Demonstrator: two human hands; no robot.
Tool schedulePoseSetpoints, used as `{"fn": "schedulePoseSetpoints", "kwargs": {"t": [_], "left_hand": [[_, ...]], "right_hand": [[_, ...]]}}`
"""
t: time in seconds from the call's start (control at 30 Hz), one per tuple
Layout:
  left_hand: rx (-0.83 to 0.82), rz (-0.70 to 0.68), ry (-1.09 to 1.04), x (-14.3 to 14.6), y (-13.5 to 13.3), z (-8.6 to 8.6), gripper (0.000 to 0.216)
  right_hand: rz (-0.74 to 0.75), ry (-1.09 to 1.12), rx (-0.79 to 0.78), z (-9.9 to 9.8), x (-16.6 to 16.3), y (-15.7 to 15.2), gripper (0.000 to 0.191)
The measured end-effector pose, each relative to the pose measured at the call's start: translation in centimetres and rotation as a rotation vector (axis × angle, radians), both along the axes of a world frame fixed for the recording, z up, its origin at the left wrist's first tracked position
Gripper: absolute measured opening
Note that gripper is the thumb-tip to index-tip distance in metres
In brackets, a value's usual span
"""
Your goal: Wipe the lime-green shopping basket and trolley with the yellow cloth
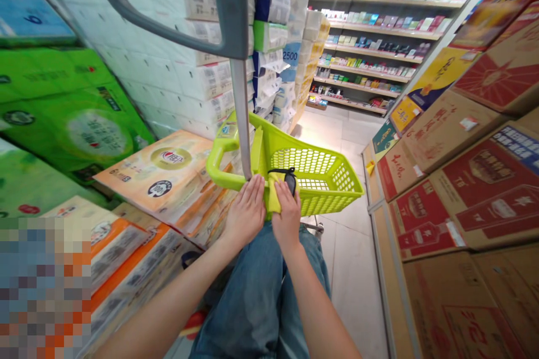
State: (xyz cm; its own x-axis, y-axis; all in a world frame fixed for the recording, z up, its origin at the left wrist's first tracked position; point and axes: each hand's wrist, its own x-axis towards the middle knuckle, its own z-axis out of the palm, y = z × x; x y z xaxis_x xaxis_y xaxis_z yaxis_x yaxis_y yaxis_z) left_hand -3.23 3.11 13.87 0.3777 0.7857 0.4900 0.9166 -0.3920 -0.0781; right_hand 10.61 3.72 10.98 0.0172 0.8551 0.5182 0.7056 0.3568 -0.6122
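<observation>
A lime-green plastic shopping basket (324, 179) on wheels stands in front of my legs in a shop aisle. Its grey pull handle (236, 39) rises on a metal rod up to the top of the view. My left hand (245, 211) lies with fingers together and stretched against the basket's near rim, beside the foot of the rod. My right hand (287, 215) grips the near rim, fingers curled over a yellow-green flap and a black strap (286, 175) on it. The basket looks empty inside.
Stacked packs of tissue paper (202, 78) and orange and green cartons (168, 174) line the left. Red and brown cardboard boxes (458, 179) line the right. A tiled aisle floor (349, 140) leads to shelves of small goods (370, 39) at the far end.
</observation>
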Motion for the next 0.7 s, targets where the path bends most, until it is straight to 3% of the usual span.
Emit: {"fn": "schedulePoseSetpoints", "kwargs": {"t": [0.1, 0.2, 0.5, 0.6, 0.7], "left_hand": [[-0.013, -0.009, 0.018, -0.2, 0.0, 0.1, 0.061], [-0.012, 0.016, 0.015, -0.1, 0.0, 0.2, 0.058], [-0.006, 0.01, -0.02, 0.2, 0.0, 0.1, 0.062], [-0.005, 0.013, -0.021, 0.1, 0.0, 0.2, 0.062], [-0.007, 0.012, -0.023, 0.1, 0.0, 0.3, 0.061]], "right_hand": [[0.089, -0.007, 0.016, 1.0, -1.2, -0.4, 0.073], [0.088, -0.043, 0.014, 0.2, 0.6, -0.2, 0.075], [-0.184, -0.019, -0.062, -4.5, 9.7, 0.9, 0.08], [-0.255, 0.036, -0.075, -4.4, 9.0, 1.0, 0.079], [-0.233, 0.065, -0.066, -2.8, 5.2, 0.9, 0.077]]}}
